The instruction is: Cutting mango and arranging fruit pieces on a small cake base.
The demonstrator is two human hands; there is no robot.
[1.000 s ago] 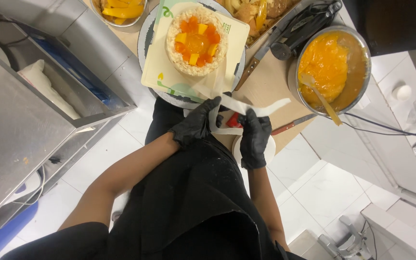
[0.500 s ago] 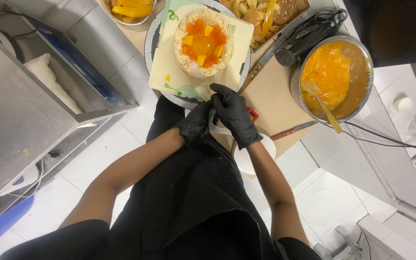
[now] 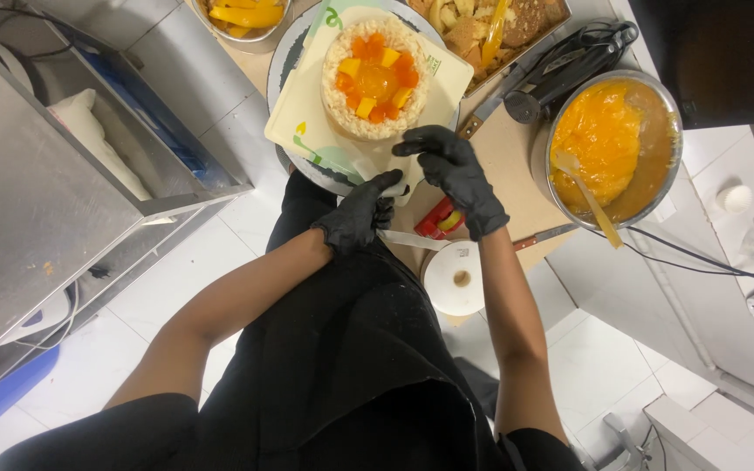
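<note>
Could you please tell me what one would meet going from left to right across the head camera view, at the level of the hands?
Steel cabinet → left hand → right hand → metal bowl of orange puree → small white cup.

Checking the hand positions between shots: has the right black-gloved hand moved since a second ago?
Yes. The right black-gloved hand has moved up from below the red tool toward the round fruit-topped cake.

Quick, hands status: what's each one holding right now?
Left hand: closed, pinching the white strip.
Right hand: fingers curled at the strip's upper end beside the cake; grip cannot be told.
</note>
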